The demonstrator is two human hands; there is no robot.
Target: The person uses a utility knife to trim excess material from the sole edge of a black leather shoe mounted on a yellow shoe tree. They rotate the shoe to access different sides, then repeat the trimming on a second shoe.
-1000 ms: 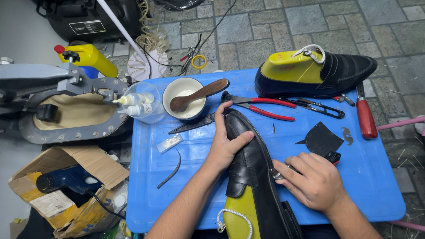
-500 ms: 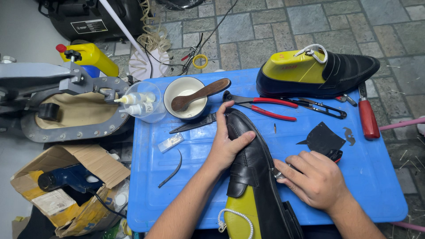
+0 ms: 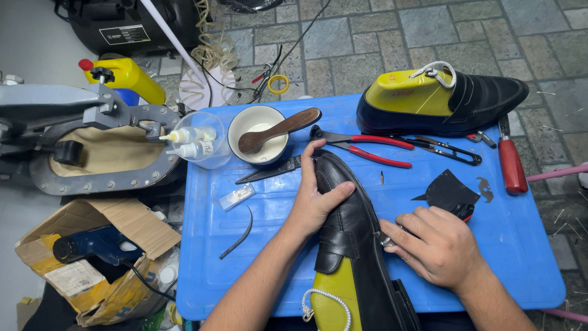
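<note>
A black leather shoe (image 3: 355, 227) on a yellow last lies lengthwise on the blue plastic table (image 3: 275, 257), toe pointing away from me. My left hand (image 3: 315, 199) grips its toe and vamp from the left, thumb across the top. My right hand (image 3: 438, 245) presses against the shoe's right side, fingers closed on a small metal tool whose tip touches the leather; most of the tool is hidden.
A second black shoe on a yellow last (image 3: 441, 101) stands at the table's far edge. Red-handled pliers (image 3: 361, 144), black scissors (image 3: 441, 150), a red-handled tool (image 3: 509, 162), black leather scraps (image 3: 450, 191), a bowl with a wooden tool (image 3: 260, 135), small glue bottles (image 3: 193, 141). A cardboard box (image 3: 98, 257) sits left.
Both hands stay on the shoe; nothing has visibly moved apart from a slight shift of the camera.
</note>
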